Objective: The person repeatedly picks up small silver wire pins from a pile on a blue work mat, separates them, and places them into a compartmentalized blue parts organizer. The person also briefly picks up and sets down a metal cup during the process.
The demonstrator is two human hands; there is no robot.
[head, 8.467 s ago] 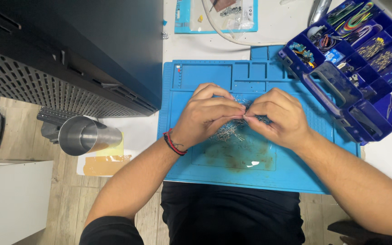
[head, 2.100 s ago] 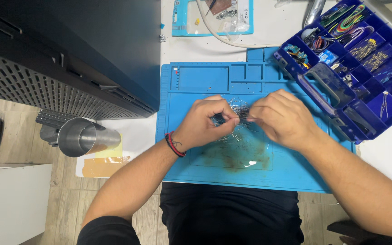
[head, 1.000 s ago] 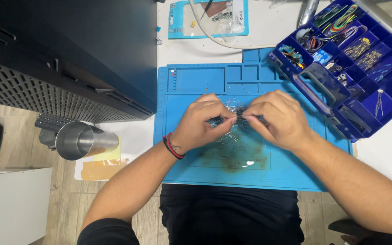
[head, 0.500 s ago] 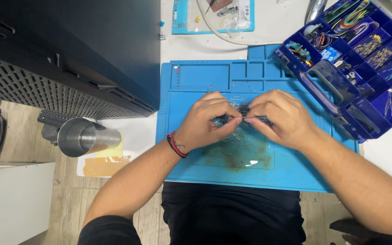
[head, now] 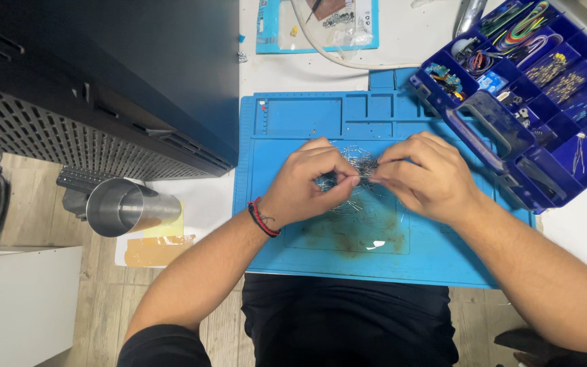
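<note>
Seen from above, one large black cabinet (head: 103, 75) with a perforated metal side fills the upper left, its top and left edge cut off by the frame. One blue work mat (head: 293, 122) with moulded trays along its far edge covers the white table (head: 416, 34) in front of the seated person, and its middle carries a brownish stain. One dark blue parts box (head: 511, 136), open and divided into many compartments, overlaps the mat's right corner; coloured wires, small circuit boards and tiny parts lie in it, though the single pieces are too small to count, and the box runs out of view at the right. One shiny steel cup (head: 127, 207) lies on its side at the table's left edge, on a yellow sheet. One clear packet (head: 317, 24) with a blue border sits at the top, half cut off, with one white cable (head: 348, 60) curving across it.

Two hands meet over the mat's centre. The left hand (head: 307, 183), a red and black cord at its wrist, and the right hand (head: 422, 178) each pinch an end of one thin wire piece (head: 365, 178) between thumb and forefinger, fingertips nearly touching. Under them lies a loose pile of small metal leads (head: 354, 200), largely hidden by the hands and too fine to count.
</note>
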